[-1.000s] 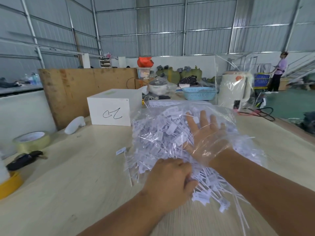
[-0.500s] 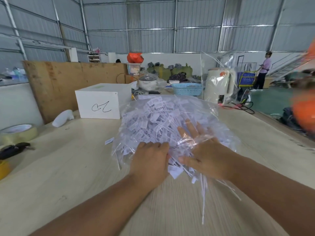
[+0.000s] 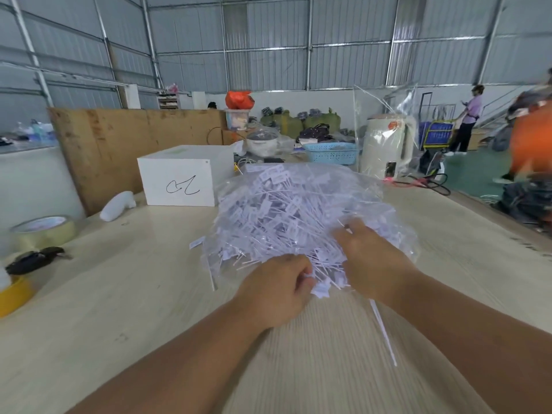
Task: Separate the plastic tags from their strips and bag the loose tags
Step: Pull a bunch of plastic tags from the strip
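A clear plastic bag stuffed with white plastic tags lies in the middle of the wooden table. My left hand is at the bag's near mouth, fingers curled round a small bunch of tags that stick out there. My right hand lies on the near right of the pile, its fingers stretched forward and blurred. One loose tag lies on the table left of the bag. A long thin white strip trails from the pile toward me, under my right forearm.
A white box stands behind the bag, with a white foam piece to its left. At the left edge lie a tape roll, a black object and a yellow roll. A kettle and blue basket stand behind. A person in orange passes at right.
My right hand has come out of the bag and now lies on top of the pile. My left hand has curled tighter on the tags at the mouth. The view has shifted.
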Demonstrator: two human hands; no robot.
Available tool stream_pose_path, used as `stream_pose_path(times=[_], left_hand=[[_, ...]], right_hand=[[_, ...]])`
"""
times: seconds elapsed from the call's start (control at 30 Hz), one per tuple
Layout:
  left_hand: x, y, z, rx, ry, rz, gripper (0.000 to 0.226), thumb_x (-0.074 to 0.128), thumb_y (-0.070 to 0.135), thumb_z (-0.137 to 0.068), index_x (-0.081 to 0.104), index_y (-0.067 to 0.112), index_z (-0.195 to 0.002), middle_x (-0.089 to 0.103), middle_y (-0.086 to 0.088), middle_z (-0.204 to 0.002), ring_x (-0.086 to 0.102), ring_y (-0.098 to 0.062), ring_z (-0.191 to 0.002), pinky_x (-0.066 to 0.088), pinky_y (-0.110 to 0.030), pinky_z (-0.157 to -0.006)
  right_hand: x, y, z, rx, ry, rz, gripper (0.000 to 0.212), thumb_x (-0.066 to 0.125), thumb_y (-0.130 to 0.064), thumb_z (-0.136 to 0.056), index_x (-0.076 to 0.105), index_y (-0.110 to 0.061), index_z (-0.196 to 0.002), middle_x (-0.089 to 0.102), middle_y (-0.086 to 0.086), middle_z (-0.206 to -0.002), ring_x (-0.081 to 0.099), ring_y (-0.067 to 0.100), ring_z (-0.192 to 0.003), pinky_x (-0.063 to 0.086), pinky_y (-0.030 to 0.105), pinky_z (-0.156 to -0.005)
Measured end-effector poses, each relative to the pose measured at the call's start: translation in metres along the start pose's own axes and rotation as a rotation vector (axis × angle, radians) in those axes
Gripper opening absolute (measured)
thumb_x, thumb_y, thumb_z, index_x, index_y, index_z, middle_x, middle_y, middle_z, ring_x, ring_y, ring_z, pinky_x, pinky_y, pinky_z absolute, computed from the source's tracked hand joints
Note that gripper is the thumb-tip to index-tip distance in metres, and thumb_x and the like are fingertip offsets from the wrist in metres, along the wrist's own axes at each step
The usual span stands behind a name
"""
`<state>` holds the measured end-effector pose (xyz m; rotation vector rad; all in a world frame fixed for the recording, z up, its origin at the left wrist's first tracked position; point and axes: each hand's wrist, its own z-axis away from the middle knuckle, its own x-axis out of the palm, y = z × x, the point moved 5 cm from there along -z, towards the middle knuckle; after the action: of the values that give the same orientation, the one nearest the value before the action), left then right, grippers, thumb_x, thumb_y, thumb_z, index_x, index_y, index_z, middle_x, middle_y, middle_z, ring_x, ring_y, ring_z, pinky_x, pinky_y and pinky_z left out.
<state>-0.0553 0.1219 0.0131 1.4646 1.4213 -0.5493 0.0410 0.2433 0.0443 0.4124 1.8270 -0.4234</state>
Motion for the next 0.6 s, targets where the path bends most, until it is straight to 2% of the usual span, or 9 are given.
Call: stream_pose_path(times=[0.07, 0.17, 0.23, 0.3, 0.33, 0.4, 0.47, 0.53, 0.6], left_hand=[[0.0, -0.004, -0.001, -0.014, -0.058, 0.087, 0.023, 0.053, 0.03, -0.093, 0.059, 0.027, -0.115, 0.058, 0.012, -0.098, 0.053, -0.006, -0.088, 0.042, -0.021, -0.076], [0.0, -0.008, 0.0, 0.003, -0.101, 0.121, 0.044, 0.058, 0.028, -0.087, 0.052, 0.031, -0.13, 0.059, 0.014, -0.114, 0.054, -0.002, -0.102, 0.043, -0.018, -0.083], [-0.003, -0.008, -0.002, -0.007, -0.023, 0.071, 0.035, 0.061, 0.027, -0.085, 0.055, 0.03, -0.12, 0.058, 0.013, -0.106, 0.054, -0.005, -0.099, 0.043, -0.02, -0.077], [-0.005, -0.005, -0.004, -0.042, 0.063, -0.001, 0.016, 0.061, 0.027, -0.084, 0.055, 0.028, -0.099, 0.057, 0.014, -0.099, 0.052, -0.007, -0.093, 0.043, -0.024, -0.074], [-0.005, -0.004, -0.005, -0.052, 0.076, -0.04, 0.008, 0.06, 0.027, -0.085, 0.053, 0.029, -0.089, 0.056, 0.013, -0.095, 0.052, -0.009, -0.091, 0.044, -0.025, -0.073], [-0.001, -0.001, -0.006, -0.02, 0.049, -0.117, 0.008, 0.054, 0.028, -0.088, 0.053, 0.028, -0.08, 0.058, 0.01, -0.092, 0.055, -0.013, -0.092, 0.045, -0.028, -0.075], [0.003, 0.001, -0.006, 0.026, 0.012, -0.195, 0.018, 0.047, 0.028, -0.092, 0.064, 0.024, -0.088, 0.061, 0.005, -0.099, 0.055, -0.015, -0.097, 0.045, -0.029, -0.079], [0.003, 0.002, -0.006, 0.047, 0.008, -0.254, 0.025, 0.042, 0.03, -0.095, 0.065, 0.021, -0.097, 0.061, 0.002, -0.103, 0.054, -0.018, -0.099, 0.042, -0.029, -0.077], [0.002, 0.004, -0.006, 0.057, 0.026, -0.289, 0.027, 0.039, 0.031, -0.097, 0.063, 0.02, -0.104, 0.06, 0.001, -0.106, 0.055, -0.02, -0.1, 0.037, -0.03, -0.077]], right_hand=[[-0.001, 0.002, 0.0, -0.015, 0.06, -0.07, 0.063, 0.053, 0.0, -0.085, 0.037, -0.026, -0.14, 0.024, -0.002, -0.144, 0.048, 0.018, -0.117, 0.047, 0.028, -0.076], [-0.007, 0.002, 0.0, -0.057, 0.197, -0.166, 0.07, 0.061, -0.005, -0.085, 0.031, -0.026, -0.145, 0.026, -0.007, -0.14, 0.047, 0.012, -0.084, 0.038, 0.023, -0.066], [-0.011, 0.003, -0.002, -0.067, 0.25, -0.202, 0.071, 0.066, -0.007, -0.083, 0.031, -0.024, -0.143, 0.026, -0.008, -0.139, 0.048, 0.014, -0.074, 0.042, 0.028, -0.064], [-0.013, 0.002, -0.005, -0.055, 0.272, -0.212, 0.063, 0.068, -0.01, -0.082, 0.036, -0.021, -0.135, 0.028, -0.007, -0.136, 0.052, 0.019, -0.07, 0.045, 0.032, -0.061], [-0.013, 0.0, -0.007, -0.044, 0.283, -0.199, 0.055, 0.068, -0.011, -0.082, 0.039, -0.019, -0.128, 0.029, -0.005, -0.133, 0.052, 0.021, -0.07, 0.044, 0.033, -0.059], [-0.014, -0.001, -0.009, 0.001, 0.308, -0.171, 0.04, 0.068, -0.018, -0.084, 0.042, -0.015, -0.114, 0.031, -0.001, -0.125, 0.048, 0.022, -0.071, 0.039, 0.031, -0.056], [-0.012, 0.002, -0.012, 0.075, 0.289, -0.156, 0.037, 0.067, -0.031, -0.087, 0.044, -0.012, -0.109, 0.031, 0.003, -0.12, 0.045, 0.022, -0.084, 0.04, 0.032, -0.062], [-0.01, 0.003, -0.013, 0.128, 0.224, 0.055, 0.044, 0.056, -0.049, -0.09, 0.051, -0.012, -0.113, 0.034, 0.005, -0.119, 0.042, 0.025, -0.103, 0.043, 0.036, -0.077], [-0.01, 0.0, -0.011, 0.151, 0.157, 0.374, 0.055, 0.037, -0.062, -0.092, 0.06, -0.018, -0.113, 0.047, 0.006, -0.117, 0.043, 0.027, -0.109, 0.038, 0.04, -0.086]])
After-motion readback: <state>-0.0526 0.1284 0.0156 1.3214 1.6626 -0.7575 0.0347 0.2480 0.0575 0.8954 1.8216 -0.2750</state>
